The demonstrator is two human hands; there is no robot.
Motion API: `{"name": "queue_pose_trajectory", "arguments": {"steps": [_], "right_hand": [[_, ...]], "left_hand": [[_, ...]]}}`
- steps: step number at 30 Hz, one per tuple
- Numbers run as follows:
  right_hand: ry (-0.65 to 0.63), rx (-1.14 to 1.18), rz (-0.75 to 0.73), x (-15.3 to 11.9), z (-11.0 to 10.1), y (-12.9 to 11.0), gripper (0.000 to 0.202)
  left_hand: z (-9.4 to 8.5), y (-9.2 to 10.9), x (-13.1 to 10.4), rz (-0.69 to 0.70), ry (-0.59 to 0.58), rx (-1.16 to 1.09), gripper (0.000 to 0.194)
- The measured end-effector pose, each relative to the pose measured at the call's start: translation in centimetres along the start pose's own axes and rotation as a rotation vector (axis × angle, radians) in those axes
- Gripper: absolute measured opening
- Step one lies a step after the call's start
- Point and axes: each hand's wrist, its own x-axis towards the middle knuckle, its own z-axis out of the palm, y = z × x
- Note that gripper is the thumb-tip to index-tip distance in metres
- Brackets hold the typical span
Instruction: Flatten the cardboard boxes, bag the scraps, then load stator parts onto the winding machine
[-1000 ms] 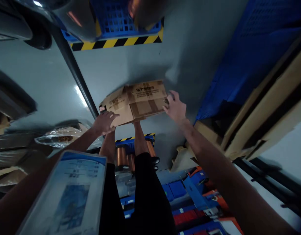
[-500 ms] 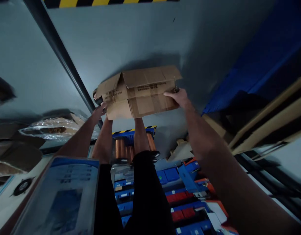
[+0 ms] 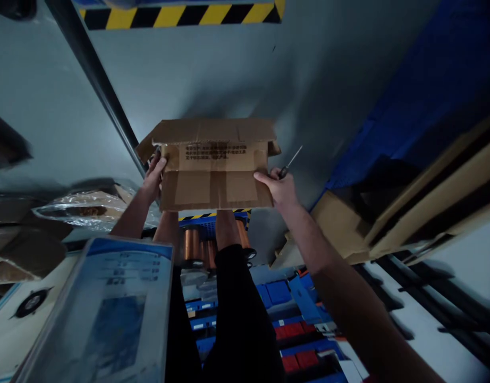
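Observation:
A brown cardboard box [image 3: 219,183] with dark printing is held up between my two hands, its upper flaps loose. My left hand [image 3: 152,178] grips its left edge, thumb on the near face. Something dark shows behind those fingers, too hidden to name. My right hand [image 3: 281,187] pinches the right edge with the thumb on the near face. That same hand also holds what looks like a screwdriver [image 3: 292,161], a thin metal shaft with a dark handle, pointing up and right.
Copper wire spools [image 3: 192,246] stand in a blue crate by my legs. Blue bins [image 3: 279,291] lie below, cardboard sheets [image 3: 340,223] on the right. Clear plastic wrap [image 3: 89,207] and a dark pole [image 3: 95,80] are on the left. A badge [image 3: 121,308] hangs close to the camera.
The box has turned so that a different printed face shows, and it sits squarer to me. My left hand has shifted up along its edge. The screwdriver's shaft now sticks out clear of the box.

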Motion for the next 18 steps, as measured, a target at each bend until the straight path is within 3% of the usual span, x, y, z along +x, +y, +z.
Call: {"name": "queue_pose_trajectory", "arguments": {"steps": [5, 10, 14, 18], "right_hand": [[-0.011, 0.07, 0.026, -5.6, 3.3, 1.4, 0.088], [-0.096, 0.02, -0.161, -5.8, 4.2, 1.8, 0.078], [-0.235, 0.071, -0.34, -7.6, 3.4, -0.2, 0.062], [-0.403, 0.134, -0.377, -12.8, 1.9, -4.4, 0.056]], "left_hand": [[-2.4, 3.0, -3.2, -0.031, 0.047, 0.07, 0.099], [-3.1, 5.1, -3.2, -0.113, 0.055, 0.184, 0.094], [-3.2, 8.0, -2.8, -0.118, -0.046, 0.321, 0.101], [-2.4, 9.3, -4.1, -0.24, -0.022, 0.422, 0.099]]}}
